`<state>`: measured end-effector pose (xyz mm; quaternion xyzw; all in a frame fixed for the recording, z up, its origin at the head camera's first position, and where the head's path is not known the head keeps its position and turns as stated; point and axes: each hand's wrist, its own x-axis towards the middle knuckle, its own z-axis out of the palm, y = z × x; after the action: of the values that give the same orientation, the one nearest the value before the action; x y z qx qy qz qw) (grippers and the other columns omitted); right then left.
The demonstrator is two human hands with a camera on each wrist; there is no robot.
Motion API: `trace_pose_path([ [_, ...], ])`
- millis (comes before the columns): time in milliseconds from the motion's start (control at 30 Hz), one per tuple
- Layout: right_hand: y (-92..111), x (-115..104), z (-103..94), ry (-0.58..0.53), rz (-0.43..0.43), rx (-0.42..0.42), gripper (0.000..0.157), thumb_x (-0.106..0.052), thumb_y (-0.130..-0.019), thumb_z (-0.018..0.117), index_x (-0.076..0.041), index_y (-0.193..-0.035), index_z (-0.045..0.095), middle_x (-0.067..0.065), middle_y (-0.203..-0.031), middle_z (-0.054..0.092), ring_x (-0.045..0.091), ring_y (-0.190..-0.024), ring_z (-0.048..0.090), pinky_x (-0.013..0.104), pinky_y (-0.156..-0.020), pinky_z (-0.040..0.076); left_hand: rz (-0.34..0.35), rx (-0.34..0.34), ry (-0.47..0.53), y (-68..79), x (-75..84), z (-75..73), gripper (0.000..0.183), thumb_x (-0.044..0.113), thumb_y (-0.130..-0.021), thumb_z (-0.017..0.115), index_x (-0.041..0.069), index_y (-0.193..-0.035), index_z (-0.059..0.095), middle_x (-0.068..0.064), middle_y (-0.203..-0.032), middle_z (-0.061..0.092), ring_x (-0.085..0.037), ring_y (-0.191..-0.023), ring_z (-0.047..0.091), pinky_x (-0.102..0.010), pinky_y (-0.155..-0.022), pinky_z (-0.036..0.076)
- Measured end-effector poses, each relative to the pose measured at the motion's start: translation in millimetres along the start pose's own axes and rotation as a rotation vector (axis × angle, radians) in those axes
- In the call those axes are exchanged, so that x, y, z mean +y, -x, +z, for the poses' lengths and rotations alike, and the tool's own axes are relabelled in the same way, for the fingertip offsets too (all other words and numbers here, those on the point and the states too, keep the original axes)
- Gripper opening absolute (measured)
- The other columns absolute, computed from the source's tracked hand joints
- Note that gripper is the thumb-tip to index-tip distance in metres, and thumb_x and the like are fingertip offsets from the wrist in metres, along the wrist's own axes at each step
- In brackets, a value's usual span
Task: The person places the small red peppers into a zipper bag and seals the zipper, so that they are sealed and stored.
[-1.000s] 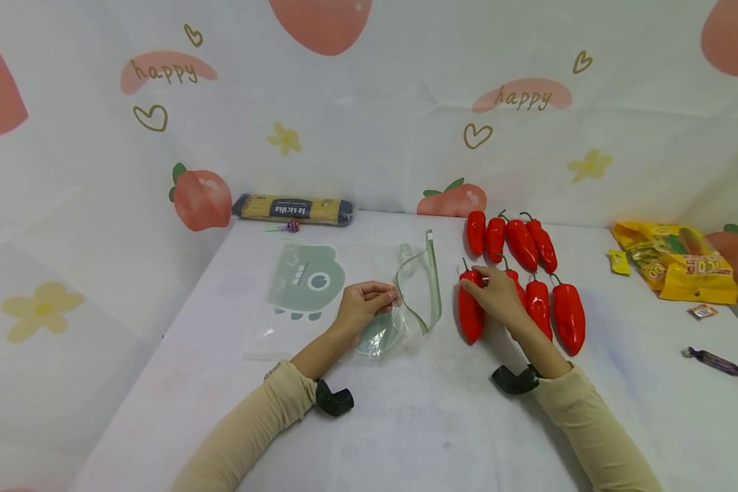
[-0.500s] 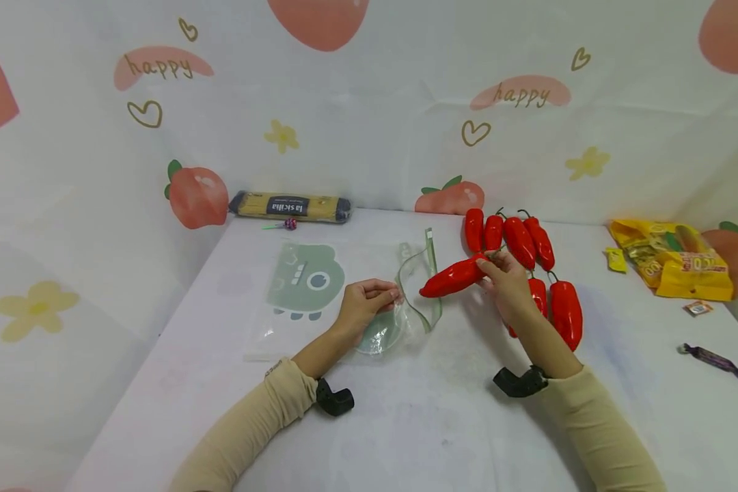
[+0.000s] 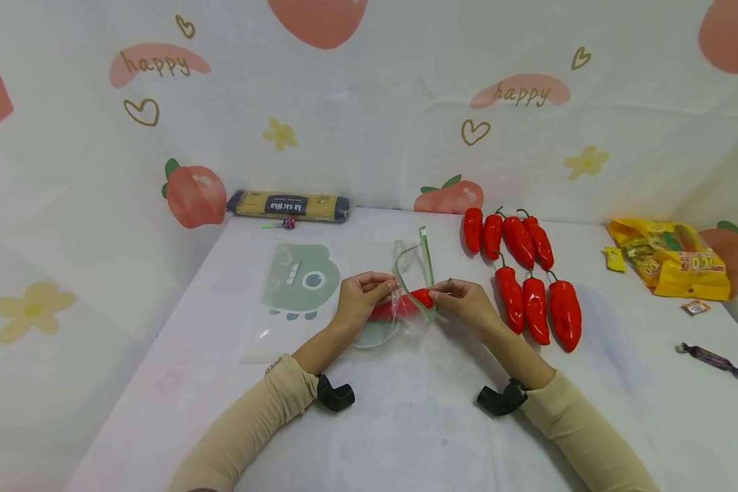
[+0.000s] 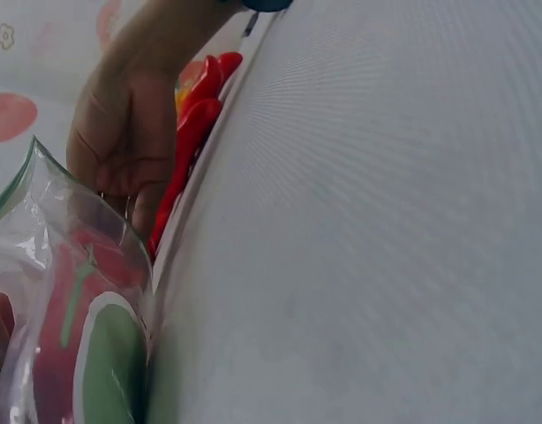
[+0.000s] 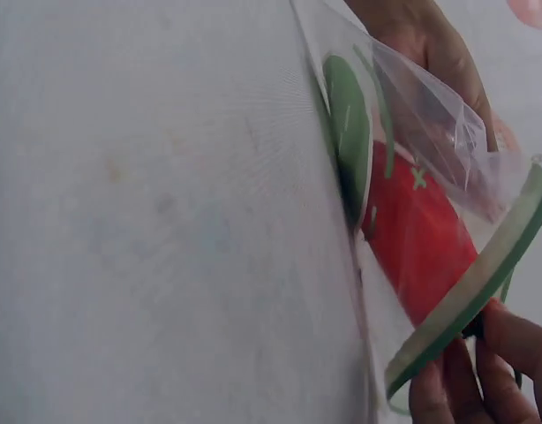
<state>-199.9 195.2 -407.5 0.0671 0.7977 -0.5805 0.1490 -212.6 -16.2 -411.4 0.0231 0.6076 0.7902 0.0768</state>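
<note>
Red pepper (image 5: pixel 412 234), outside a moment ago, now lies mostly within the clear bag (image 3: pixel 375 336): the right hand (image 3: pixel 467 304) pinches its stem end, the left hand (image 3: pixel 363 301) the bag. It seems nearly packed; seven other peppers (image 3: pixel 535 309) lie rightward on the surface (image 3: pixel 406 430).

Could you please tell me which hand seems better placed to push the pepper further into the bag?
Probably the right hand: it holds the red pepper by its stem end at the mouth of the clear bag. The left hand is busy pinching the bag near that opening.
</note>
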Motion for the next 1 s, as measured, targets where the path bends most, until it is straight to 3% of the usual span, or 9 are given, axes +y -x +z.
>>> trace_pose_path([
  [167, 1, 0, 4.9, 0.152, -0.053, -0.063, 0.032, -0.032, -0.084, 0.066, -0.012, -0.11, 0.067, 0.004, -0.104, 0.067, 0.018, -0.093, 0.049, 0.022, -0.072, 0.046, 0.008, 0.018, 0.012, 1.2, 0.8, -0.2, 0.021, 0.001, -0.083, 0.063, -0.012, -0.1, 0.062, 0.0, -0.076, 0.07, -0.007, -0.068, 0.066, -0.02, -0.062, 0.056],
  [333, 3, 1, -1.5, 0.089, -0.083, -0.087, 0.045, -0.034, -0.086, 0.063, -0.012, -0.125, 0.057, 0.008, -0.119, 0.063, 0.017, -0.105, 0.059, 0.031, -0.092, 0.051, -0.002, 0.012, 0.016, 2.2, 1.0, -0.8, 0.022, 0.001, -0.083, 0.063, -0.012, -0.101, 0.062, 0.0, -0.077, 0.07, -0.007, -0.07, 0.066, -0.02, -0.064, 0.056],
  [433, 5, 1, -11.8, 0.048, -0.11, -0.02, 0.052, -0.036, -0.086, 0.061, -0.011, -0.131, 0.05, 0.01, -0.124, 0.06, 0.016, -0.113, 0.059, 0.034, -0.099, 0.045, -0.004, 0.005, 0.015, 2.6, 1.5, -1.1, 0.022, 0.0, -0.083, 0.063, -0.012, -0.101, 0.062, 0.001, -0.077, 0.07, -0.007, -0.07, 0.066, -0.02, -0.065, 0.056],
  [600, 14, 0, -37.9, 0.097, -0.176, 0.163, 0.058, -0.04, -0.087, 0.058, -0.012, -0.136, 0.044, 0.009, -0.132, 0.053, 0.02, -0.121, 0.052, 0.034, -0.098, 0.043, -0.001, 0.004, 0.005, 2.2, 1.2, -0.8, 0.021, -0.001, -0.084, 0.062, -0.012, -0.102, 0.062, 0.001, -0.078, 0.07, -0.007, -0.071, 0.066, -0.021, -0.066, 0.057],
  [800, 25, 1, -69.9, 0.086, -0.096, 0.37, 0.063, -0.043, -0.089, 0.053, -0.017, -0.143, 0.033, 0.008, -0.146, 0.036, 0.024, -0.136, 0.032, 0.042, -0.106, 0.035, -0.003, 0.017, 0.007, 2.0, 1.2, -0.1, 0.021, 0.0, -0.083, 0.063, -0.012, -0.101, 0.062, 0.002, -0.077, 0.069, -0.006, -0.07, 0.066, -0.02, -0.065, 0.056],
  [1000, 21, 10, -83.7, 0.079, -0.013, 0.416, 0.062, -0.037, -0.093, 0.049, -0.017, -0.146, 0.022, 0.007, -0.151, 0.025, 0.028, -0.14, 0.021, 0.046, -0.109, 0.03, -0.009, 0.025, 0.003, 1.3, 0.9, -0.1, 0.021, 0.0, -0.083, 0.063, -0.011, -0.101, 0.063, 0.0, -0.078, 0.07, -0.006, -0.069, 0.065, -0.02, -0.064, 0.056],
])
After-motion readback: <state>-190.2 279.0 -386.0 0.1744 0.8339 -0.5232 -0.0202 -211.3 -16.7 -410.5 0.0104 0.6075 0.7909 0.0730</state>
